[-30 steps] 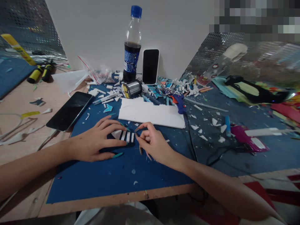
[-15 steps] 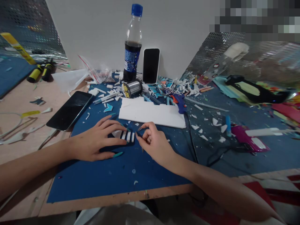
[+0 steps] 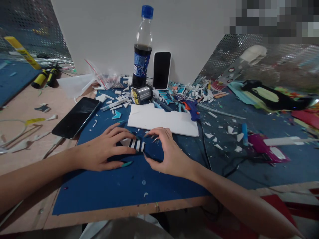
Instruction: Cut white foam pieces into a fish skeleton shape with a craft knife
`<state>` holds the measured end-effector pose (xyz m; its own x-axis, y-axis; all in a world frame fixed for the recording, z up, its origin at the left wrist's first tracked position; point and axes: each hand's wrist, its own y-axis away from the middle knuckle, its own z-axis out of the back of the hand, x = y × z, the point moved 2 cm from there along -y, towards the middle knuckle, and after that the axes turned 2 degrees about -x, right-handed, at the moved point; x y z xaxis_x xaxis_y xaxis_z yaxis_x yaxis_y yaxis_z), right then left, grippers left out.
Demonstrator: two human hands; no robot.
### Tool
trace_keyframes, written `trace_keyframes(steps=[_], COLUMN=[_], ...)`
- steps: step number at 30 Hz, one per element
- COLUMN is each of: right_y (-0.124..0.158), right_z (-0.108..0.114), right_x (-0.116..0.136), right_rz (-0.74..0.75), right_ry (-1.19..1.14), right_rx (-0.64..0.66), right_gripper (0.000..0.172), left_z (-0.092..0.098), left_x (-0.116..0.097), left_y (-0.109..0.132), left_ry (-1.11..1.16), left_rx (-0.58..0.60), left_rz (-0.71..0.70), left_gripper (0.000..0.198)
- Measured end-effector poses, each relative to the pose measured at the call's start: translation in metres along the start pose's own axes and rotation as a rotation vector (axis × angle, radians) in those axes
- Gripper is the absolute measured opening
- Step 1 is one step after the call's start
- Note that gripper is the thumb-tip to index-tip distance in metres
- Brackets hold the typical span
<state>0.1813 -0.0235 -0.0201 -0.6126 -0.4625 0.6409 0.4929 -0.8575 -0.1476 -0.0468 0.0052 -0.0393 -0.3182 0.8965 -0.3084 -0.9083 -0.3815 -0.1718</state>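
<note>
Several small white foam strips (image 3: 138, 146) lie in a row on the blue mat (image 3: 104, 192). My left hand (image 3: 109, 147) rests with fingers spread over the left part of the row, partly hiding a wider white piece (image 3: 126, 142). To the right of the strips is my right hand (image 3: 166, 149), thumb and fingers parted around the row's right end, with nothing seen between them. Just beyond both hands lies a white foam board (image 3: 161, 121) with a stepped far edge.
Behind the board stand a cola bottle (image 3: 142, 49), a wire spool (image 3: 142, 94) and an upright phone (image 3: 161, 70). Another phone (image 3: 76, 118) lies at left. Foam scraps (image 3: 204, 94) litter the back. A blue glue gun (image 3: 193, 109) trails a black cable. A purple tool (image 3: 266, 147) lies right.
My right hand's thumb and fingers have spread apart from a near pinch beside the strips. My left hand stays over the row. The view has shifted slightly.
</note>
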Motion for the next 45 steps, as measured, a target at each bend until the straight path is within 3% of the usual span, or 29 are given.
trace_keyframes(steps=[12, 45], right_y=[-0.0029, -0.0013], right_z=[-0.0038, -0.0022], right_x=[-0.003, -0.002], right_rz=[-0.079, -0.049], right_ry=[-0.035, -0.027], right_rx=[0.03, 0.041], right_gripper=[0.042, 0.042], left_z=[0.0, 0.0008], left_x=[0.0001, 0.0007], left_y=[-0.001, -0.0009], left_ry=[0.013, 0.057], left_rx=[-0.015, -0.004], left_rz=[0.002, 0.017], left_gripper=[0.039, 0.038])
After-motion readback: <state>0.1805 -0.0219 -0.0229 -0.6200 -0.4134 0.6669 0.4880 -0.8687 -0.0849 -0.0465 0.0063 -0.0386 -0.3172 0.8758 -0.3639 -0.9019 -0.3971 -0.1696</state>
